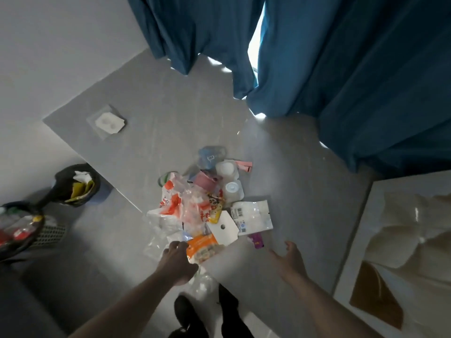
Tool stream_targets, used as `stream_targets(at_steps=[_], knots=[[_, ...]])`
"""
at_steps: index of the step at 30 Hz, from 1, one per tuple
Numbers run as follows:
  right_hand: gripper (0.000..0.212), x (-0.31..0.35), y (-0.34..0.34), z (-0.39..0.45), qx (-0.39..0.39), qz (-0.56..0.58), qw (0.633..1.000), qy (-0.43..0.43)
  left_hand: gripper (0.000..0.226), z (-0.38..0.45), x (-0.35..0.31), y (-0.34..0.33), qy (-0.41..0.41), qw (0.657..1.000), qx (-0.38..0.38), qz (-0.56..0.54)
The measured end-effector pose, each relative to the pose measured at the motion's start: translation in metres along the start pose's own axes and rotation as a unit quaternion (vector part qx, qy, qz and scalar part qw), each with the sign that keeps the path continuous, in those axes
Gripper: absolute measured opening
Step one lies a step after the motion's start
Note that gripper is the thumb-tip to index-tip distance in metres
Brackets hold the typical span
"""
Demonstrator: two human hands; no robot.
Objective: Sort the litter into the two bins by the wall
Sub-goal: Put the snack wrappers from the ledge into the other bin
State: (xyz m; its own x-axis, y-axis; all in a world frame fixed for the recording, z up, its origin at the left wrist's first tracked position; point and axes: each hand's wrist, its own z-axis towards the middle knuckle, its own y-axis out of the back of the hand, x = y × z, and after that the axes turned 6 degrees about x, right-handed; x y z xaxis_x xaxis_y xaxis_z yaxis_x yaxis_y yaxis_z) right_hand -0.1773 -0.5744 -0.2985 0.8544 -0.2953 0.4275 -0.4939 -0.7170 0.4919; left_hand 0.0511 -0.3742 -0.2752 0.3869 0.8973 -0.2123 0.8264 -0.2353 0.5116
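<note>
A pile of litter (207, 201) lies on the grey floor: wrappers, clear plastic bags, white tubs, a pink tub and a white card. My left hand (178, 261) reaches into its near edge, fingers curled at an orange snack packet (202, 247); whether it grips the packet is unclear. My right hand (290, 261) hovers open to the right of the pile, holding nothing. Two black-lined bins stand by the left wall: the far bin (78, 184) holds paper, the near bin (19, 228) holds plastic wrappers.
A lone white blister pack (108, 121) lies on the floor near the far wall. Blue curtains (317, 57) hang behind the pile. A white bed edge (366, 228) is at right. My dark shoes (207, 313) stand just below the pile.
</note>
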Motion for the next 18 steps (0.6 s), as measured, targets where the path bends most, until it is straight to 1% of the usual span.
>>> stream_targets(at_steps=[3,6,9,11,14,16,18], knots=[[0.094,-0.010,-0.011,0.037,0.005,0.011,1.000,-0.018,0.084,0.051,-0.025,-0.011,0.019,1.000,-0.002,-0.002],[0.092,-0.022,-0.032,0.071,0.001,0.015,0.999,-0.033,0.092,0.099,-0.042,-0.027,0.049,0.998,-0.006,-0.030],[0.093,-0.029,-0.056,0.108,0.003,0.022,0.999,-0.031,0.103,0.141,-0.049,-0.046,0.097,0.993,-0.023,-0.063],[0.095,-0.030,-0.071,0.132,-0.002,0.039,0.998,-0.039,0.110,0.161,-0.050,-0.059,0.141,0.984,-0.051,-0.098],[0.092,-0.030,-0.091,0.163,-0.042,0.074,0.995,-0.060,0.116,0.182,-0.047,-0.085,0.195,0.964,-0.117,-0.135],[0.090,-0.028,-0.105,0.178,-0.086,0.088,0.989,-0.079,0.129,0.194,-0.043,-0.098,0.229,0.946,-0.143,-0.180],[0.090,-0.025,-0.116,0.187,-0.123,0.103,0.982,-0.100,0.140,0.205,-0.037,-0.104,0.242,0.935,-0.162,-0.203]])
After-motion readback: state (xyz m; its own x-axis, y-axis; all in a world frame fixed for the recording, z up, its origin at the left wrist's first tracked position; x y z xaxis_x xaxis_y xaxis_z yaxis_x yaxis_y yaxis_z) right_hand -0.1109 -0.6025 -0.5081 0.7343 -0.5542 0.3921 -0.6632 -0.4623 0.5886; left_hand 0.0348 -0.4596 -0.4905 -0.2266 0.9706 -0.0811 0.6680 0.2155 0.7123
